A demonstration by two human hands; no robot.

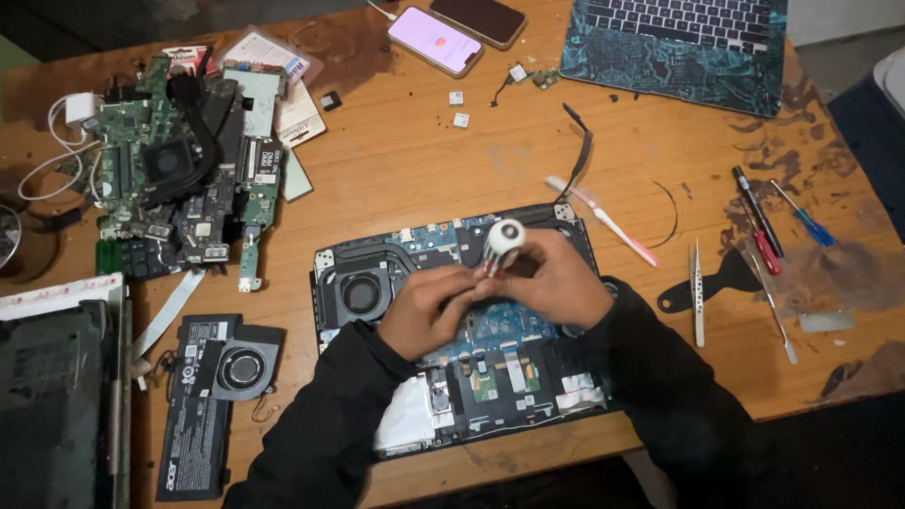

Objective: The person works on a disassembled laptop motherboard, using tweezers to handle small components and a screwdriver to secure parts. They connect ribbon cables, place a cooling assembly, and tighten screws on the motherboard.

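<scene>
Screwdriver stands over the open laptop

Screwdriver (500, 247) with a round white cap stands almost straight up — its long line runs from the cap down to the tip on the open laptop (452, 325). The right hand (554, 280) is curled tight around the handle. The left hand (429, 306) sits just beside it, fingers pinched low on the shaft near the tip. Both hands touch the tool; the right is higher. A fan (361, 294) lies to the left — tweezers (698, 292) rest well apart on the wooden table (452, 170).
</scene>
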